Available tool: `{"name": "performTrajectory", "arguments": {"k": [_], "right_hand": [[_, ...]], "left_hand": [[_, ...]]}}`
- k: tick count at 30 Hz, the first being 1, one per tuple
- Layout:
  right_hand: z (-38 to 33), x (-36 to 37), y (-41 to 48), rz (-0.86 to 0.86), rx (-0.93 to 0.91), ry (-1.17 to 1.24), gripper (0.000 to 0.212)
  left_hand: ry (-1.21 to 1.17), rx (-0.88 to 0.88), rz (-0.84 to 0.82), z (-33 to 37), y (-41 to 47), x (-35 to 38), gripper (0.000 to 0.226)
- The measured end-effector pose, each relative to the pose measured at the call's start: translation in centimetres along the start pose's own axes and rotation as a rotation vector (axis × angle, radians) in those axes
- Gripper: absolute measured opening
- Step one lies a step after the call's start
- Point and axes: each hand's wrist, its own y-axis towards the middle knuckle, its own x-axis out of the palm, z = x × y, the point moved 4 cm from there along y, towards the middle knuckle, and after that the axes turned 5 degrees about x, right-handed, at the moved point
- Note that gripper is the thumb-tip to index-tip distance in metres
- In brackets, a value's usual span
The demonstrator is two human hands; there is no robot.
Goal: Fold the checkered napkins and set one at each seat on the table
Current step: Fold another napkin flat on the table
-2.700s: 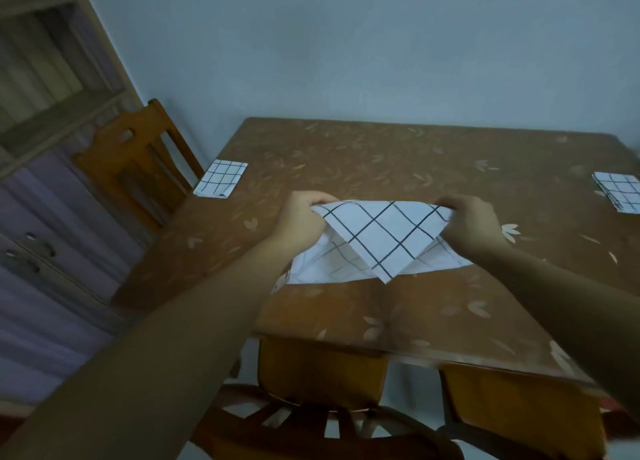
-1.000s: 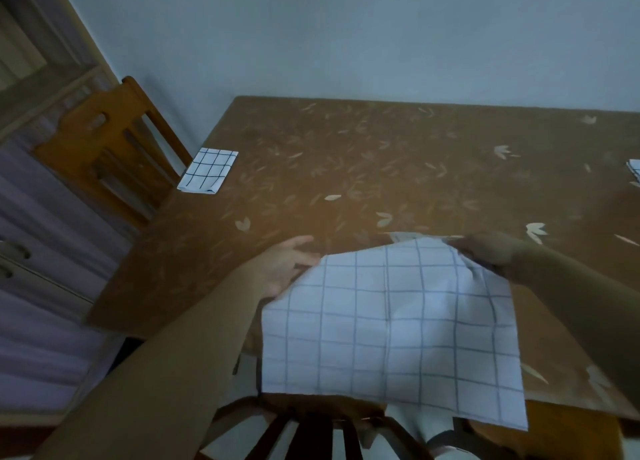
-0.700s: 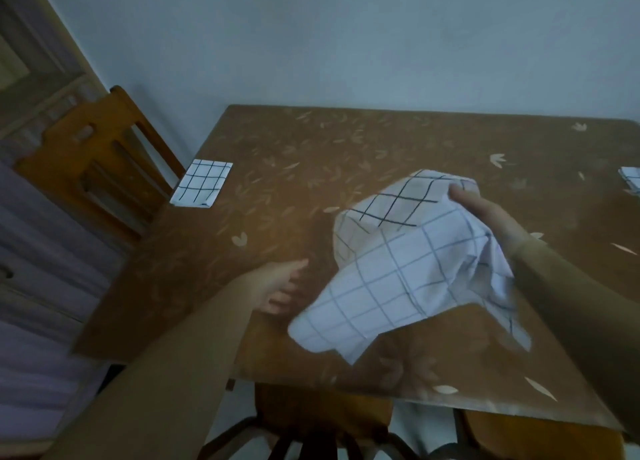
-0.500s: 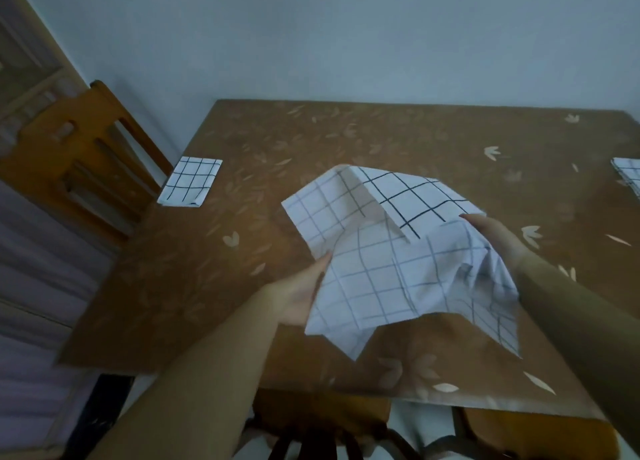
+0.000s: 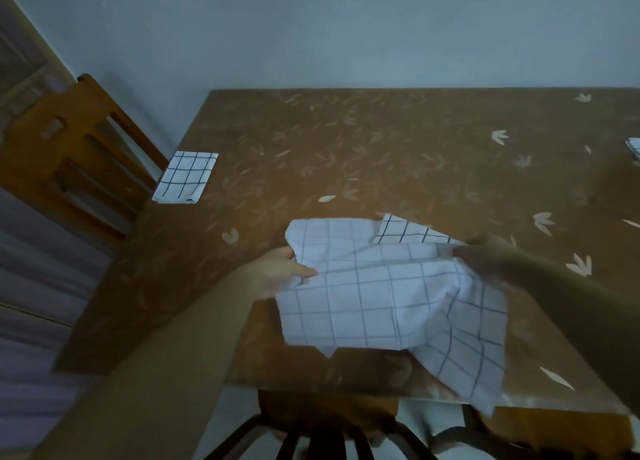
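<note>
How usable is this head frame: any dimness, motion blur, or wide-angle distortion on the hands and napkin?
Head view: dim, bluish light, no glare. The right hand is dark and smeared; the left hand is sharper. The unfolded napkin has soft grid lines, while the folded napkin reads crisp. The table edges splay from wide-angle distortion.

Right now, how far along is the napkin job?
One folded napkin already lies by the left chair, and another napkin's corner shows at the right edge. The left hand and right hand hold a rumpled open napkin, not yet folded or placed.
</note>
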Motion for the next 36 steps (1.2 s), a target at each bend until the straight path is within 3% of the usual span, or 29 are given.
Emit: {"name": "performTrajectory", "arguments": {"k": [3, 6, 9, 12, 17, 20, 22, 24, 27, 33, 36], "right_hand": [[0.2, 2.0, 0.7, 0.061, -0.005, -0.189, 0.027], [0.5, 3.8, 1.6, 0.088, -0.012, -0.284, 0.017], [-0.9, 4.6, 1.8, 0.244, -0.147, -0.387, 0.044], [-3.1, 5.4, 2.1, 0.389, -0.297, -0.485, 0.05], [-5.4, 6.8, 4.0, 0.335, -0.187, -0.331, 0.05], [-5.6, 6.3, 5.6, 0.359, -0.032, -0.09, 0.034], [-5.9, 5.7, 6.1, 0.376, 0.005, 0.032, 0.019], [-6.4, 5.1, 6.2, 0.402, 0.009, 0.123, 0.017], [-7.2, 3.8, 5.8, 0.465, -0.032, 0.237, 0.021], [-7.4, 2.6, 5.1, 0.32, -0.204, 0.54, 0.017], [-6.1, 2.4, 4.3, 0.227, -0.233, 0.604, 0.029]], "left_hand": [[0.209, 0.063, 0.195, -1.4, 1.4, -0.6, 0.046], [0.257, 0.106, 0.236, -2.3, 2.6, -1.0, 0.047], [0.281, 0.156, 0.262, -2.3, 4.1, -1.5, 0.047], [0.335, 0.195, 0.358, -2.0, 5.7, -2.3, 0.051], [0.377, 0.291, 0.501, -1.0, 6.8, -2.3, 0.063], [0.842, 0.475, 0.634, -0.1, 5.4, -1.3, 0.068], [1.058, 0.682, 0.483, 0.0, 4.5, 1.0, 0.047], [1.088, 0.775, 0.212, -0.4, 3.6, 3.6, 0.036], [1.279, 0.627, -0.079, -1.8, 3.7, 6.4, 0.062], [1.411, 0.311, -0.187, -2.2, 5.8, 7.5, 0.08], [1.461, 0.248, -0.187, -2.2, 7.4, 7.2, 0.08]]}}
